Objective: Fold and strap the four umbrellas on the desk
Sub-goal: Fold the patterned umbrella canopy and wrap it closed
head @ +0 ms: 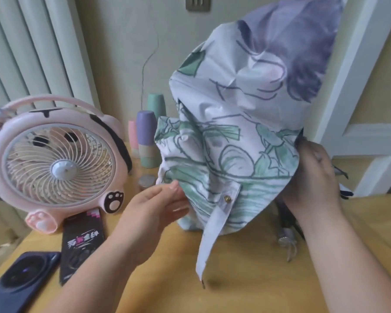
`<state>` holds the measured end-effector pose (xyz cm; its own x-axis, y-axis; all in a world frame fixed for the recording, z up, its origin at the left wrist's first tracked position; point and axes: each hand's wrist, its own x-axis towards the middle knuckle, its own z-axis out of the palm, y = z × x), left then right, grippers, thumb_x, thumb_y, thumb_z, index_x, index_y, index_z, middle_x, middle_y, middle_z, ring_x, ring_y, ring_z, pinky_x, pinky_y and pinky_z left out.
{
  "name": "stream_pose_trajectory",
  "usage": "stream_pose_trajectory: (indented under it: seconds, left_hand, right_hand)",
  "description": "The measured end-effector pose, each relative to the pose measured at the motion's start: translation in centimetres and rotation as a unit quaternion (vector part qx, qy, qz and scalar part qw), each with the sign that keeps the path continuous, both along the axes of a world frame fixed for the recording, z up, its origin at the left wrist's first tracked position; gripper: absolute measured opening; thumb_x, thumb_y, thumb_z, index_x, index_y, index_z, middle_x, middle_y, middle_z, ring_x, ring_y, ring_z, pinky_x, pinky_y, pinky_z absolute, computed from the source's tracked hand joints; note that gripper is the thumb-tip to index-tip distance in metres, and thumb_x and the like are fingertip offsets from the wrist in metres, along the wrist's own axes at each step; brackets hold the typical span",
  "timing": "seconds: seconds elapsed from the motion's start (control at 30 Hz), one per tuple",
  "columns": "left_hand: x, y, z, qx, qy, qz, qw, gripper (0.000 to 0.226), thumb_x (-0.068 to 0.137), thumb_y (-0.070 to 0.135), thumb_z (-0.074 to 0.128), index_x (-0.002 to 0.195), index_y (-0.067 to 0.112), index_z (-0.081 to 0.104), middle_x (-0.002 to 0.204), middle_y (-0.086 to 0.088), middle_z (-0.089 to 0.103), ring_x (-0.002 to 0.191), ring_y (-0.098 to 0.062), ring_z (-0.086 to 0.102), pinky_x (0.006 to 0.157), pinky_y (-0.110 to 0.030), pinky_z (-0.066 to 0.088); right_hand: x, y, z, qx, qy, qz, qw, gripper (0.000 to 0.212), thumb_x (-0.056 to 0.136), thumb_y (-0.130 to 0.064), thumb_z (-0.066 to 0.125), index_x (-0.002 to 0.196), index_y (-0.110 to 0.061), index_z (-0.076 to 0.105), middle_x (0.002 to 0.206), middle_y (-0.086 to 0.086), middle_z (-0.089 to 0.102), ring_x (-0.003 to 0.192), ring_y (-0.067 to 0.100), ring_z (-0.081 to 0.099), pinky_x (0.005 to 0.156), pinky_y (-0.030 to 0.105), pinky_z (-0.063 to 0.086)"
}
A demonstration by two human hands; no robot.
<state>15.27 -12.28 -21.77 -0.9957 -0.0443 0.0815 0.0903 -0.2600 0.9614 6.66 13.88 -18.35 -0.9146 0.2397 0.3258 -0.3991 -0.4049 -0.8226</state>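
Right hand (314, 177) gripping umbrella (230, 132) edge, fingertips hidden behind fabric, umbrella tip cut off above, left hand (154, 204) flat, fingers (174, 192) straight, touching fabric, strap (215, 233) dangling.

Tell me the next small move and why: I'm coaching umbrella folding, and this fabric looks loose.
Probably press the loose pleats inward and flat with the left hand, while the right hand grips the umbrella. It billows in uneven folds and the strap hangs unfastened, so strapping now would likely trap bunched fabric.
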Motion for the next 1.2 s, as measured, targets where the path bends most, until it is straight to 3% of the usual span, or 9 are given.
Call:
stream_pose_trajectory:
  seconds: [0.07, 0.13, 0.2, 0.43, 0.63, 0.77, 0.93, 1.1, 1.2]
  left_hand:
    - [0.6, 0.7, 0.6, 0.035, 0.021, -0.115, 0.993, 0.051, 0.101, 0.037, 0.047, 0.141, 0.007, 0.055, 0.143, -0.019, 0.057, 0.134, -0.047, 0.049, 0.11, -0.069, 0.036]
    - [1.4, 1.5, 0.4, 0.049, 0.002, -0.18, 0.982, 0.055, 0.102, 0.041, 0.046, 0.149, 0.012, 0.047, 0.149, -0.018, 0.052, 0.137, -0.047, 0.047, 0.108, -0.075, 0.034]
    - [2.1, 2.0, 0.1, 0.022, -0.042, -0.176, 0.983, 0.059, 0.096, 0.048, 0.058, 0.142, 0.01, 0.056, 0.141, -0.021, 0.06, 0.129, -0.049, 0.054, 0.104, -0.077, 0.036]
    - [2.6, -1.9, 1.2, -0.286, -0.259, -0.095, 0.918, 0.084, 0.068, 0.084, 0.067, 0.095, 0.005, 0.077, 0.09, -0.027, 0.074, 0.069, -0.041, 0.069, 0.06, -0.042, 0.057]
    - [1.8, -3.4, 0.8, -0.28, -0.145, 0.116, 0.942, 0.067, 0.071, 0.059, 0.082, 0.121, 0.024, 0.054, 0.101, -0.005, 0.073, 0.077, -0.029, 0.077, 0.064, -0.051, 0.063]
    - [1.5, -3.3, -1.2, -0.21, -0.109, 0.051, 0.97, 0.072, 0.063, 0.05, 0.092, 0.123, 0.023, 0.063, 0.107, -0.005, 0.077, 0.092, -0.028, 0.077, 0.082, -0.057, 0.061]
    - [0.8, -2.9, -2.5, -0.21, -0.077, 0.093, 0.97, 0.024, 0.083, 0.024, 0.084, 0.102, 0.013, 0.075, 0.098, -0.008, 0.079, 0.09, -0.029, 0.077, 0.088, -0.055, 0.06]
    - [0.9, -3.0, -1.3, -0.407, -0.02, 0.228, 0.884, 0.029, 0.085, 0.039, 0.08, 0.071, 0.017, 0.069, 0.059, 0.001, 0.069, 0.048, -0.018, 0.065, 0.047, -0.03, 0.055]
    - [0.6, -2.8, 0.0, -0.276, 0.039, 0.223, 0.934, 0.03, 0.09, 0.039, 0.076, 0.08, 0.01, 0.072, 0.071, -0.01, 0.074, 0.063, -0.029, 0.07, 0.063, -0.037, 0.06]
  right_hand:
    - [0.0, 0.2, 0.2, 0.045, 0.028, -0.022, 0.998, 0.012, 0.1, -0.025, 0.058, 0.093, -0.03, 0.066, 0.083, -0.008, 0.069, 0.077, 0.013, 0.067, 0.074, 0.033, 0.057]
    - [-0.2, 0.2, -0.2, 0.06, 0.016, -0.039, 0.997, 0.013, 0.102, -0.013, 0.055, 0.098, -0.016, 0.067, 0.082, -0.004, 0.071, 0.075, 0.011, 0.068, 0.065, 0.026, 0.056]
    - [-0.8, 0.0, -1.6, 0.059, -0.014, 0.002, 0.998, 0.01, 0.101, -0.004, 0.056, 0.105, 0.001, 0.064, 0.091, 0.011, 0.069, 0.079, 0.019, 0.069, 0.061, 0.025, 0.056]
    - [-2.1, -2.8, -6.8, 0.188, -0.215, 0.077, 0.955, 0.025, 0.096, -0.01, 0.068, 0.12, -0.007, 0.061, 0.108, 0.017, 0.065, 0.074, 0.023, 0.072, 0.065, 0.032, 0.062]
    - [-1.7, -3.0, -7.2, 0.353, -0.159, -0.04, 0.921, 0.03, 0.093, -0.031, 0.073, 0.118, -0.03, 0.058, 0.117, 0.0, 0.062, 0.075, 0.016, 0.073, 0.078, 0.039, 0.061]
    - [-0.9, -2.5, -7.1, 0.495, -0.102, 0.004, 0.863, 0.023, 0.086, -0.027, 0.077, 0.104, -0.03, 0.063, 0.1, -0.016, 0.062, 0.086, -0.003, 0.059, 0.067, 0.01, 0.046]
    - [0.0, -1.9, -6.8, 0.642, -0.076, 0.042, 0.761, 0.047, 0.066, -0.056, 0.061, 0.107, -0.034, 0.062, 0.105, -0.012, 0.068, 0.098, 0.015, 0.066, 0.085, 0.042, 0.057]
    - [1.2, -1.7, -6.9, 0.626, -0.053, 0.149, 0.763, 0.064, 0.064, -0.056, 0.068, 0.125, -0.048, 0.05, 0.123, -0.022, 0.059, 0.099, 0.009, 0.067, 0.082, 0.039, 0.06]
    - [1.4, -1.7, -7.0, 0.601, -0.072, 0.158, 0.78, 0.073, 0.061, -0.062, 0.071, 0.129, -0.055, 0.044, 0.121, -0.025, 0.062, 0.097, 0.006, 0.067, 0.076, 0.033, 0.056]
